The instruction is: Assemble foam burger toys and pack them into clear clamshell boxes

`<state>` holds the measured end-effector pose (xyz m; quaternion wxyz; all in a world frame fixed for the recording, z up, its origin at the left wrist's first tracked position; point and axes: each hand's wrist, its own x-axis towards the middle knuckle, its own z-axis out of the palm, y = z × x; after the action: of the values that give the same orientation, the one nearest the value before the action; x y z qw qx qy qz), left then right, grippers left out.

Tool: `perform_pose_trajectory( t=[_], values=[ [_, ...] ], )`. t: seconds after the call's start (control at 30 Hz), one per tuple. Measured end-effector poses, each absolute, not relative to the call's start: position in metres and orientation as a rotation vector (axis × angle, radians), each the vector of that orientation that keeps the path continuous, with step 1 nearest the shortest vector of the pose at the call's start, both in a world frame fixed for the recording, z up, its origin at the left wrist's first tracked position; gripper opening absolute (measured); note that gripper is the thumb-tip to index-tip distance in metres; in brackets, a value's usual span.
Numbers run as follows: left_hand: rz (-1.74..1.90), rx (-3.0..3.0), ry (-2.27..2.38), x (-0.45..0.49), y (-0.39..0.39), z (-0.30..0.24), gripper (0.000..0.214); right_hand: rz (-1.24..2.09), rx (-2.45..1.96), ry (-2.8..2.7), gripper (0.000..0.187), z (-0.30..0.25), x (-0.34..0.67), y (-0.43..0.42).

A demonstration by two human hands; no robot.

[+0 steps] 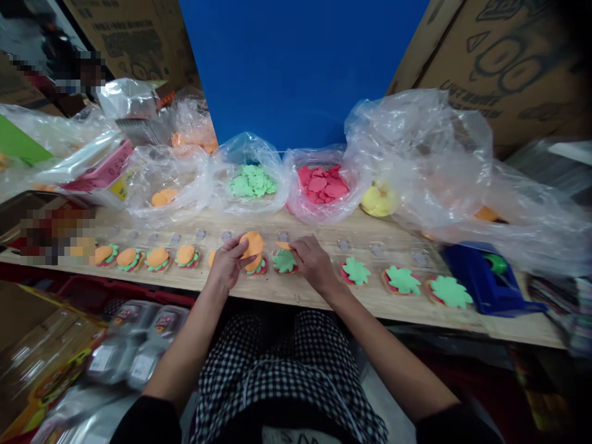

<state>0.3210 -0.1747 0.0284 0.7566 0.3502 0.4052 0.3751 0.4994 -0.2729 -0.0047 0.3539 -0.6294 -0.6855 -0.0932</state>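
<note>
Pinching an orange foam disc [252, 246] in the left hand [226, 265], just above a foam burger stack [256, 266] at lower centre; holding the right hand [314, 262] narrow, just beside a thin orange foam piece [283, 245] over a green foam leaf [283, 261], on the wooden tabletop [296, 293].

Your apron [277, 376]: black-and-white check
You face an orange disc [252, 245], green leaf cutouts [283, 261], red cutouts [322, 184], a blue dispenser [485, 280].

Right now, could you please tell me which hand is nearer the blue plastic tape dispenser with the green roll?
The right hand is nearer, well to the left of the blue plastic tape dispenser. The left hand is farther, beyond the right hand.
</note>
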Motion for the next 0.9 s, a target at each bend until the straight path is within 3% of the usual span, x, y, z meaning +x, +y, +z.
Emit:
perform_pose_trajectory(
  t=[0.27,0.4,0.57,0.67,0.9],
  values=[
    [0.789,0.829,0.863,0.324,-0.176,0.026,0.025,-0.207,-1.749,-2.043,0.012,-0.019,0.491,-0.294],
    [0.676,0.996,0.790,0.347,-0.183,0.028,0.032,-0.069,-1.740,-1.611,0.016,-0.006,0.497,-0.309],
    [0.458,1.182,0.646,0.392,-0.199,0.032,0.033,0.472,-1.579,-0.975,0.036,0.003,0.520,-0.311],
    [0.382,1.254,0.557,0.412,-0.207,0.034,0.034,0.624,-1.518,-0.952,0.030,0.006,0.534,-0.312],
    [0.502,1.517,0.613,0.408,-0.186,0.037,0.036,-0.104,-1.781,-1.424,0.018,0.003,0.547,-0.323]
  ],
)
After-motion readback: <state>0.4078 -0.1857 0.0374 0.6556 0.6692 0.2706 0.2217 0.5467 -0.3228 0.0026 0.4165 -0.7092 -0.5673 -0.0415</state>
